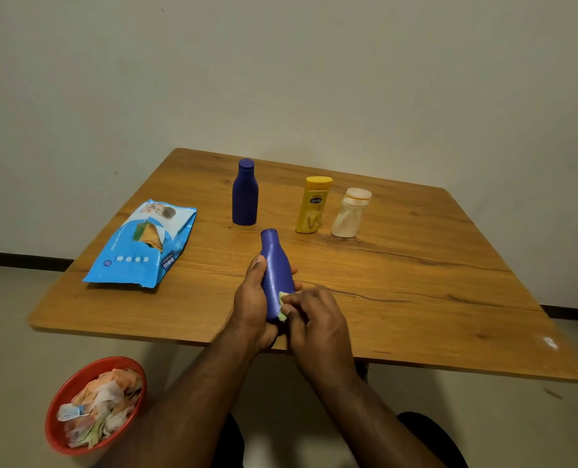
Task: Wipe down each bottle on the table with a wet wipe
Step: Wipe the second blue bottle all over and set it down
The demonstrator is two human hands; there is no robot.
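Wet-wipe pack (142,243) lying left on table (416,298), left hand (252,305) fingers curled round tilted blue bottle (275,275) near front edge, right hand (314,324) fingertips pinching wipe (283,307) against bottle's lower side.

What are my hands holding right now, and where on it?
Left hand grips the tilted blue bottle around its lower body. Right hand pinches a wet wipe against the bottle's base.
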